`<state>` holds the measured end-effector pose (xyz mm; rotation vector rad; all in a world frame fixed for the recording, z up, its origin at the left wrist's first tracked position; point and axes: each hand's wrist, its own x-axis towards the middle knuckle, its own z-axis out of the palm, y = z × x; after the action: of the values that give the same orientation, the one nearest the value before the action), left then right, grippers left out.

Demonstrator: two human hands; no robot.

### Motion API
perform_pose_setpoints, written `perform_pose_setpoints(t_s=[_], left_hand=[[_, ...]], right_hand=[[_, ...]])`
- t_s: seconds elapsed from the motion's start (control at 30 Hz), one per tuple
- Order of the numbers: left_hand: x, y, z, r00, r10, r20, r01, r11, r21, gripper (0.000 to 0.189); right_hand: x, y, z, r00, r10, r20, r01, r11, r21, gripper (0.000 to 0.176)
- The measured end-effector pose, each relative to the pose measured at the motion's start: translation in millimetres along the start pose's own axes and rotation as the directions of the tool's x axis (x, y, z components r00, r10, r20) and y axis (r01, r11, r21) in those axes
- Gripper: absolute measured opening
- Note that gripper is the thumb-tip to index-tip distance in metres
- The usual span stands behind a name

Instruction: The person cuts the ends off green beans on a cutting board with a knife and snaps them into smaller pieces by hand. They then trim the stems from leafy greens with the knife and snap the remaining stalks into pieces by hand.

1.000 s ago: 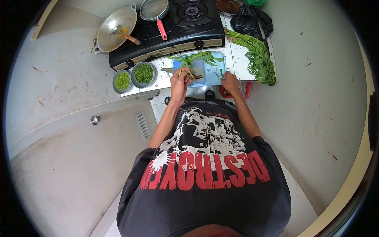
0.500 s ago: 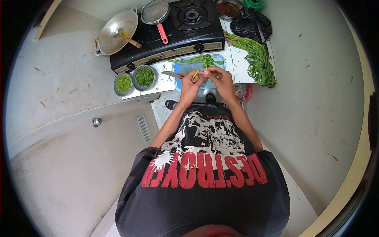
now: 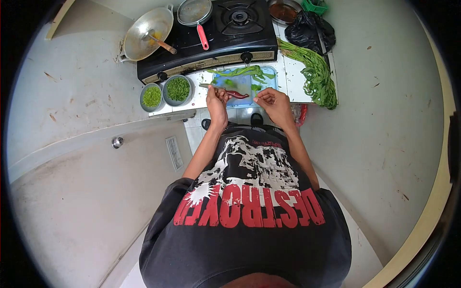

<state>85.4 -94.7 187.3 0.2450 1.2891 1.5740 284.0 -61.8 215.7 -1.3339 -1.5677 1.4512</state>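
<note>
Head view. Left hand (image 3: 218, 106), centre of frame: fingers closed around a knife (image 3: 237, 94) near the joint of blade and handle. Blade points to the left of the frame; dark red handle runs right, over the blue tray (image 3: 274, 80), towards the right hand (image 3: 275, 106). Handle end and right fingertips: near, a gap between.

Right hand: at the lower right part of the tray, thumb and fingers drawn together. Whether a scrap of leaf is pinched there cannot be told at this size.

Green stems (image 3: 240, 72) lie across the upper part of the tray, beyond both hands, apart from them; their left ends overhang the tray's left edge.

Edges: stove (image 3: 211, 56) front runs just above the tray. Two bowls of chopped greens, larger (image 3: 177, 90) and smaller (image 3: 152, 97), stand left of the left hand. Large leafy bunch (image 3: 317, 79) at upper right, spilling over the counter's near edge. Room: a strip of white counter (image 3: 292, 89) separates tray and bunch; a narrower strip lies between tray and larger bowl.
</note>
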Motion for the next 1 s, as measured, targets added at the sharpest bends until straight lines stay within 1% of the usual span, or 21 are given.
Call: perform_pose_setpoints(t_s=[0.07,0.1,0.17,0.2,0.27,0.3,0.4,0.5,0.6,0.7,0.8,0.9,1.0], left_hand=[[-7.9,9.6,12.2,1.000,-0.013,0.006,0.012,0.995,0.096,0.031],[-11.2,11.6,17.8,0.998,-0.028,0.063,0.017,0.985,0.170,0.027],[-19.1,9.8,27.6,0.983,-0.073,0.168,0.016,0.949,0.316,0.027],[-21.3,5.8,29.3,0.976,-0.066,0.206,-0.003,0.949,0.315,0.027],[-24.4,-4.7,30.5,0.958,-0.052,0.283,-0.041,0.949,0.312,0.032],[-25.7,-9.8,30.2,0.959,-0.026,0.282,-0.068,0.946,0.317,0.030],[-22.7,-18.0,26.4,0.940,-0.061,0.336,-0.058,0.941,0.333,0.035],[-27.7,-16.3,26.7,0.944,-0.103,0.314,0.024,0.969,0.246,0.032],[-31.4,-22.7,27.6,0.946,-0.055,0.319,-0.023,0.972,0.233,0.027],[-36.1,-25.8,31.1,0.942,-0.032,0.334,-0.042,0.976,0.213,0.024],[-37.2,-27.3,32.5,0.949,-0.030,0.313,-0.044,0.973,0.228,0.021],[-35.1,-29.0,26.9,0.957,-0.031,0.289,-0.022,0.984,0.178,0.012],[-32.3,-26.3,25.3,0.967,-0.103,0.232,0.063,0.983,0.171,0.020]], right_hand=[[-2.8,-6.0,-0.2,0.998,-0.051,-0.038,0.048,0.996,-0.078,0.016],[-3.4,-9.0,-0.2,0.995,-0.078,-0.057,0.071,0.991,-0.117,0.016],[-5.2,-13.6,-0.5,0.995,-0.092,-0.042,0.082,0.977,-0.199,0.017],[-6.1,-14.4,-0.1,0.995,-0.099,-0.033,0.088,0.967,-0.238,0.018],[-7.7,-11.4,1.4,0.993,-0.118,0.015,0.118,0.961,-0.251,0.017],[-8.3,-10.2,1.7,0.991,-0.128,0.038,0.133,0.957,-0.257,0.017],[-13.0,-8.5,1.7,0.992,-0.121,0.020,0.123,0.973,-0.195,0.018],[-14.1,8.5,1.7,0.993,-0.112,-0.029,0.109,0.988,-0.108,0.019],[-18.2,11.7,-0.6,0.995,-0.072,-0.065,0.062,0.987,-0.147,0.019],[-18.5,23.4,1.8,0.996,-0.050,-0.071,0.045,0.997,-0.068,0.017],[-20.5,30.6,3.9,0.995,0.079,-0.055,-0.072,0.990,0.120,0.020],[-21.5,32.3,7.0,0.992,0.108,-0.062,-0.084,0.950,0.299,0.020],[-22.1,36.2,10.7,0.987,0.134,-0.094,-0.093,0.933,0.349,0.020]])
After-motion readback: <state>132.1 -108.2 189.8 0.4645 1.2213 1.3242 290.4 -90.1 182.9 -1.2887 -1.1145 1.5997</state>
